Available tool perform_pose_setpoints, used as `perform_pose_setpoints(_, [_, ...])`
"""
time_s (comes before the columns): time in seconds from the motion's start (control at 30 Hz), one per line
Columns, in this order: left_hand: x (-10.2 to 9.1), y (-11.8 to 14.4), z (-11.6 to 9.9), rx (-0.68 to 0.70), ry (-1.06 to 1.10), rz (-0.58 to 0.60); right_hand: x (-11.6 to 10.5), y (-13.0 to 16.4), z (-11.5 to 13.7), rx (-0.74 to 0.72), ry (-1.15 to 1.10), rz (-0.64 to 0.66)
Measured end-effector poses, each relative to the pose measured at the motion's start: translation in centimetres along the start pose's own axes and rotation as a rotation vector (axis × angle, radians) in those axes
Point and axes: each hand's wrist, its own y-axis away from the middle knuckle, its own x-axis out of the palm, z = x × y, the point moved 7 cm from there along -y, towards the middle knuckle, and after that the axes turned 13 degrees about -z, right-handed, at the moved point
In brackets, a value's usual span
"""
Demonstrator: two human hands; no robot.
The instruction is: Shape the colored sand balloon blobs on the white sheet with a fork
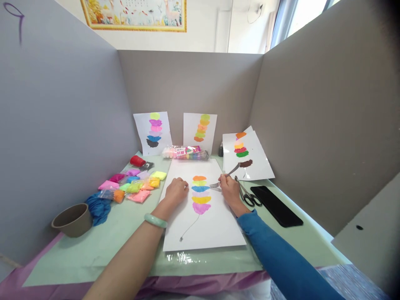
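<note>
My right hand (229, 189) is closed around a metal fork (215, 185), its tines pointing left at the blue band of a stacked colour shape (201, 200). Bands of orange, yellow-green, blue, pale lilac, yellow and purple make up the shape, with a thin drawn line running down from it. This lies on a large white sheet (218, 233) on the table. My left hand (177, 190) rests on the sheet, left of the shape, its fingers curled in. Whether anything is in those fingers is hidden.
Bright clay packets (134, 186) lie at left, near a blue cloth (98, 207) and brown pot (73, 220). Scissors (249, 196) and a black phone (276, 205) lie at right. Behind are a clay bag (186, 153) and sheets with coloured stacks (200, 133). Grey panels (190, 83) surround the table.
</note>
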Motion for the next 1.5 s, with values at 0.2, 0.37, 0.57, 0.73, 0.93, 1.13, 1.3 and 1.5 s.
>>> perform_pose_setpoints(0.2, [0.1,-0.1,0.1,0.009,-0.004,0.0,-0.1,0.0,-0.1,0.009,0.019,-0.013])
perform_pose_setpoints(0.37, [0.0,0.0,0.0,0.003,-0.002,-0.005,0.0,0.0,0.0,-0.02,0.06,-0.001])
perform_pose_setpoints(0.57, [-0.1,0.0,-0.1,0.006,-0.003,0.007,0.0,0.1,0.0,-0.005,0.033,-0.004])
perform_pose_setpoints(0.73, [-0.1,0.2,-0.2,0.024,0.007,0.004,-0.1,0.2,0.3,-0.015,-0.038,-0.006])
perform_pose_setpoints(0.93, [-0.2,0.2,-0.3,0.034,0.018,-0.003,0.6,0.9,1.8,-0.079,-0.182,0.122])
perform_pose_setpoints(1.13, [-0.3,0.2,-0.4,0.038,0.014,0.004,1.0,1.3,2.3,-0.104,-0.216,0.178])
perform_pose_setpoints(1.3, [-0.3,0.2,-0.4,0.033,0.018,0.001,1.1,1.4,2.3,-0.135,-0.228,0.184])
perform_pose_setpoints(1.5, [-0.4,0.2,-0.4,0.028,0.014,0.002,1.5,1.5,2.2,-0.163,-0.17,0.211])
